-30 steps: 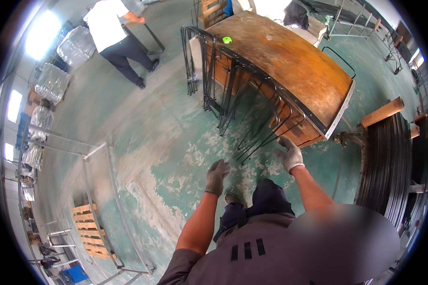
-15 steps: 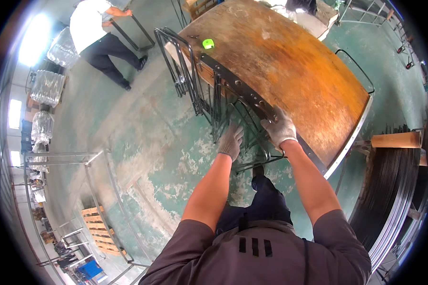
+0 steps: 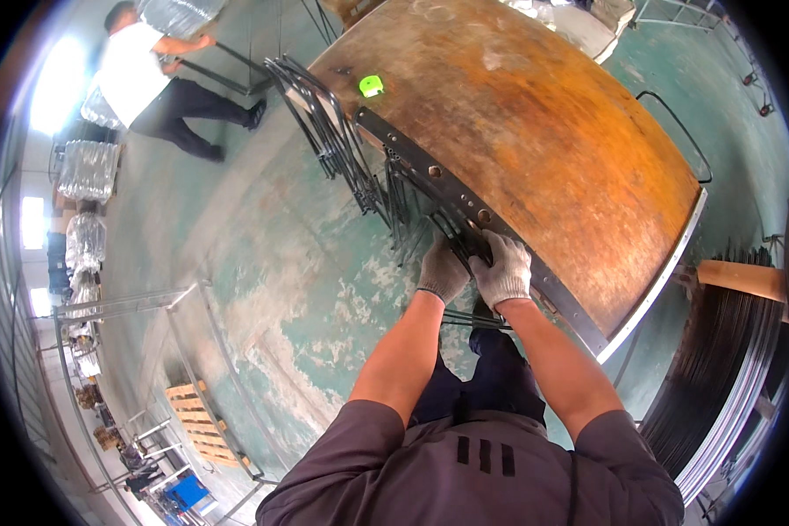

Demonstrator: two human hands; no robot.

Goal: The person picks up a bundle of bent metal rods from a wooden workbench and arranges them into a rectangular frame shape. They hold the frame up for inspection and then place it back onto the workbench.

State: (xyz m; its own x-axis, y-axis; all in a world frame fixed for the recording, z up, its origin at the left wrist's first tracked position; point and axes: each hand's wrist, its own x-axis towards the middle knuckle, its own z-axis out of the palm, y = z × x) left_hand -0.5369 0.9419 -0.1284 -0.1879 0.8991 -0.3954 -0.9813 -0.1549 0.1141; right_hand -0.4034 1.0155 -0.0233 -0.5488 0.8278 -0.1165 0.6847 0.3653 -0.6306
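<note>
Both my hands wear pale knit work gloves and are close together at the near edge of a worn wooden table [image 3: 517,123]. My right hand [image 3: 505,270] is closed around a black metal tube frame [image 3: 451,230], just beside the dark metal strip [image 3: 436,173] along the table edge. Against the same frame, lower and to the left, my left hand [image 3: 444,266] has its fingers mostly hidden behind the tubes. More bent black tube frames [image 3: 329,131] lean in a bunch along the table's left side.
A lime-green tape measure [image 3: 371,86] lies on the table. At the far left a person [image 3: 136,74] in a white top holds a tube frame. Dark rods [image 3: 719,359] are stacked at right; a wooden pallet [image 3: 203,421] and metal rack [image 3: 123,302] stand left.
My right hand has come off the table's edge strip and moved down-left onto the tube frame. My left hand has moved in beside it. The other person has shifted left.
</note>
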